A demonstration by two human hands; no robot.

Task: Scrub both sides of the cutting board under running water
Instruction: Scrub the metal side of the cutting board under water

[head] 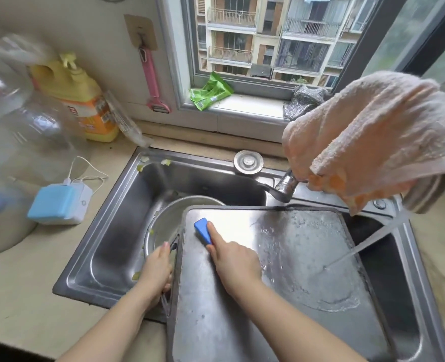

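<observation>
Lying across the sink, over its right basin: steel board, wet, foam patches on its right half. Held at the left edge handle by left hand, fingers curled round the handle. Pressed onto the board's upper left by right hand: blue scrubber, index finger stretched along it, other fingers curled at its near end, gripping. Hitting the board's right edge: water stream from the tap. Draped over the tap: peach towel. Sitting in the left basin, partly under the board: steel bowl, green scraps nearby. Standing on the surface left of the sink: clear jug, blurred, yellow bottle, blue-white box with a cord. Hanging on the wall: pink peeler. Lying on the sill: green packet, grey cloth.
</observation>
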